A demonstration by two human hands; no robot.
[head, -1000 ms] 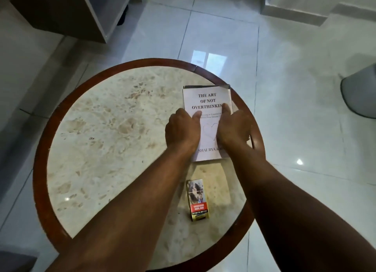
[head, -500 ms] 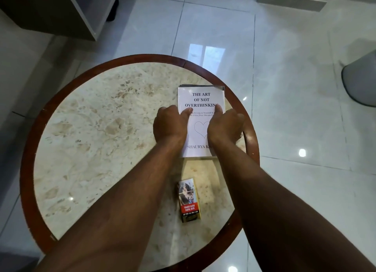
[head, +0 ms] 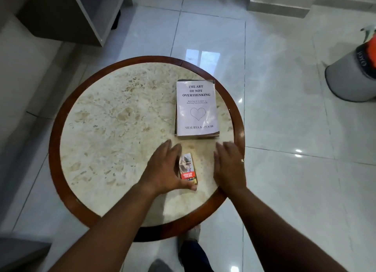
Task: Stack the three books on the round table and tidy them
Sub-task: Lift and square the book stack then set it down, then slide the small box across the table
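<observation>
The book stack (head: 196,109) lies on the right side of the round table (head: 53,129), with a white cover reading "The Art of Not Overthinking" on top and darker edges of the lower books showing beneath it. Both my hands are off the stack, a little nearer to me. My left hand (head: 164,170) is spread flat, its fingers against the left side of a small cigarette pack (head: 188,168) and its thumb at the pack's near end. My right hand (head: 228,166) is flat and holds nothing, hovering by the table's right rim.
The marble top has a dark wooden rim, and glossy white floor tiles surround it. A grey bin (head: 352,76) stands on the floor at the right. A dark cabinet (head: 81,13) is at the upper left. My foot (head: 193,249) shows below the table.
Both hands have let go of the top book and drawn back toward me. The stack now lies squared and uncovered. My left hand has come up beside the cigarette pack.
</observation>
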